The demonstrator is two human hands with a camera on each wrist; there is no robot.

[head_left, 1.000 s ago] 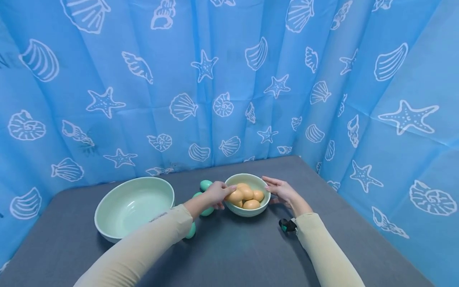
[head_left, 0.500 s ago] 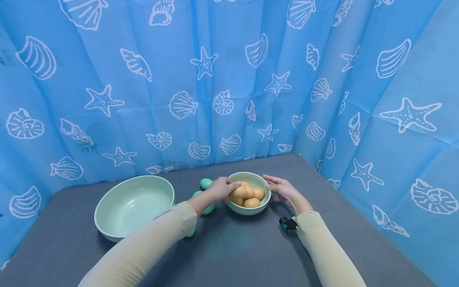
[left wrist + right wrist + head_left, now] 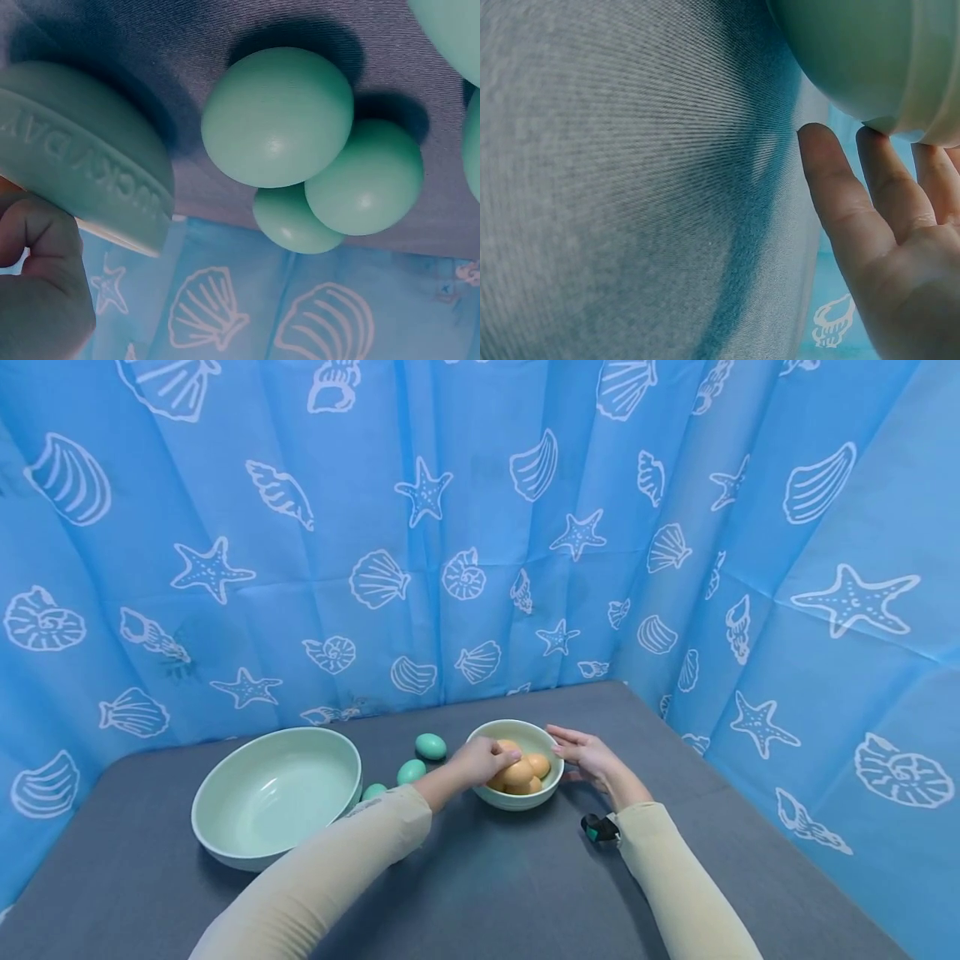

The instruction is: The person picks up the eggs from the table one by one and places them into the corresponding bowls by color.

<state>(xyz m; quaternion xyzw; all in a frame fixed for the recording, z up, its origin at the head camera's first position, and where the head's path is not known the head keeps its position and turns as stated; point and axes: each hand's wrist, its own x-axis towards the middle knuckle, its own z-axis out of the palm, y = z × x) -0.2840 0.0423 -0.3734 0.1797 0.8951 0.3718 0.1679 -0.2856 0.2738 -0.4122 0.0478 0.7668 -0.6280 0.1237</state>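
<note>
A small pale-green bowl [image 3: 517, 802] holds several light-brown eggs [image 3: 538, 766]. My left hand [image 3: 482, 762] reaches over its left rim and pinches one brown egg [image 3: 516, 773] on top of the others. In the left wrist view the curled fingers of the left hand [image 3: 41, 277] show at the bowl's [image 3: 90, 142] rim, with the egg mostly hidden. On the bowl's right side, my right hand [image 3: 592, 762] rests its extended fingertips against the wall. The right wrist view has the right hand's [image 3: 900, 232] fingers touching the bowl [image 3: 862, 60] from below its rim.
A large pale-green bowl [image 3: 277, 793] stands on the left of the grey table [image 3: 487, 893]. Several green eggs [image 3: 411, 772] lie between the two bowls. A black strap piece [image 3: 598, 828] hangs by the right wrist. Blue shell-print curtains [image 3: 465, 527] border the table.
My left hand has moved rightward over the small bowl with the brown egg, from the left rim toward the middle. The right hand has stayed at the bowl's side.
</note>
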